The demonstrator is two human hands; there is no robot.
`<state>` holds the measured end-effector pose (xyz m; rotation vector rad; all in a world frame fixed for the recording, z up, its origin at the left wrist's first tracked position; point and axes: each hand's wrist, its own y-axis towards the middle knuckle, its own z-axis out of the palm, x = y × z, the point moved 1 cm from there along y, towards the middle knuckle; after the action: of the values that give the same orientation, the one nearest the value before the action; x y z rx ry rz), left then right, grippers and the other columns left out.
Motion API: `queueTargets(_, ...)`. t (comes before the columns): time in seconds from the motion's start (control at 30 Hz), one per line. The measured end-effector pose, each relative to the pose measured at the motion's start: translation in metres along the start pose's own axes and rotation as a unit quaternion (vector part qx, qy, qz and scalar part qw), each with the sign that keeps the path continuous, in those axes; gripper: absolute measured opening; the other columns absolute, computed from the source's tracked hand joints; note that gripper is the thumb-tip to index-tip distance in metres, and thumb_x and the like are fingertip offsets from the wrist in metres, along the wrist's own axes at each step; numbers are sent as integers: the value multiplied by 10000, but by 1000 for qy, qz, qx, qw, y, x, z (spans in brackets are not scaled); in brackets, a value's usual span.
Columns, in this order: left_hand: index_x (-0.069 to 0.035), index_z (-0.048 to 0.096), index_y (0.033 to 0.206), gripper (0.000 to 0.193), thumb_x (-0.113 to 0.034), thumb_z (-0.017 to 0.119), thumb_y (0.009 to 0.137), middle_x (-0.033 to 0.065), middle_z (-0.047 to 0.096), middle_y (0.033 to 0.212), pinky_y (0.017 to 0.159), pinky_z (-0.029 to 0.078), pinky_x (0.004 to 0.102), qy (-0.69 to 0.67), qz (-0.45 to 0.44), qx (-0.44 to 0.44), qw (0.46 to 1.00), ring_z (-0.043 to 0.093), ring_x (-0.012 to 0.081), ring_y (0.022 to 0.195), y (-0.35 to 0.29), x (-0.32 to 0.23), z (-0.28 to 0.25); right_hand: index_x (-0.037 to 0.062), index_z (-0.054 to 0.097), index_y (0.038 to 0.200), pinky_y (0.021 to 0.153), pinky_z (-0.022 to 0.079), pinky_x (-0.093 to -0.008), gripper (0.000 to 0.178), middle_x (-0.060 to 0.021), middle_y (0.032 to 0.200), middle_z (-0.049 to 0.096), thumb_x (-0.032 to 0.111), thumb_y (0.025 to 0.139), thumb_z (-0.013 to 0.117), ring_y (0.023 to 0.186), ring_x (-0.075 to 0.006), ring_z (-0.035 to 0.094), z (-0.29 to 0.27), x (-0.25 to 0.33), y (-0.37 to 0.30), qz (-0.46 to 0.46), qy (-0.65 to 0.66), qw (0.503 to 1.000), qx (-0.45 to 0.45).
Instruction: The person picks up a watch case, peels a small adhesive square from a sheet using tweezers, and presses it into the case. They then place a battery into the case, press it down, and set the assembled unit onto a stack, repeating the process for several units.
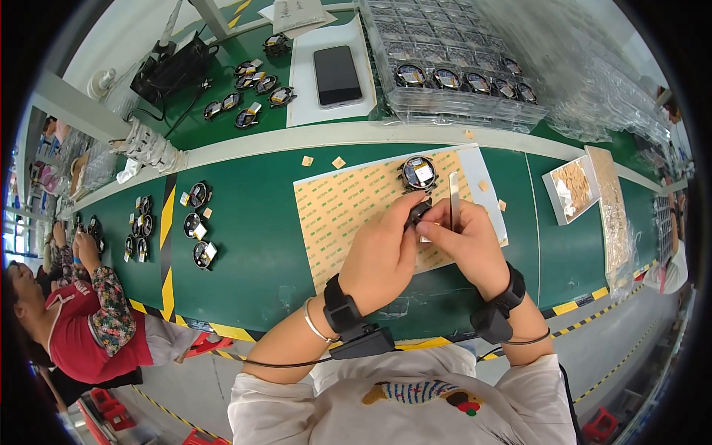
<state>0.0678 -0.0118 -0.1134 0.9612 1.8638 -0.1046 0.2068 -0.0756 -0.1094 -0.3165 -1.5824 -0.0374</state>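
Two hands work on a small round part over a sticker sheet.

From the head camera: the left hand (386,256) pinches a small black round part (417,213) tight, and the right hand (467,248) grips thin metal tweezers (455,199) beside it. I think a sticker is going onto the part; the next move calls for a steady, careful touch. Another round part (419,172) sits on the tan sticker sheet (348,208). Clear trays (452,81) at the back hold rows of round parts. A small white box (571,187) holds tan bits.
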Motion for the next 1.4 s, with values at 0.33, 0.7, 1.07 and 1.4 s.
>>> queueTargets(0.33,-7,512,1169,283,-12,453,893,56,610,952,615,466,230,-405,-222,28,887,579,89,738,1,5,3,2,562,827,596,454,-201,116,-37,751,619,11,778,667,652,-84,590,-9,5,-7,0,2,997,-74)
queueTargets(0.7,4,542,1108,230,-23,460,895,71,608,923,602,467,223,-306,-198,-15,931,581,93,713,3,-1,8,11,568,731,521,388,-177,136,-6,657,604,10,745,703,580,-33,512,6,14,-13,-57,-18,992,-109)
queueTargets(1.07,3,471,1193,342,72,421,861,69,576,998,722,472,231,-231,-96,40,967,554,90,837,-2,0,3,14,569,751,479,334,-174,158,35,617,542,27,726,725,533,-16,431,0,12,-8,-71,-39,992,-101)
queueTargets(1.4,-13,513,1100,236,-18,503,864,56,592,824,604,457,244,-246,-197,126,941,550,117,662,5,-15,-16,47,527,770,544,342,-174,170,40,720,540,14,745,691,607,-21,434,-16,-1,1,-51,24,998,-16)
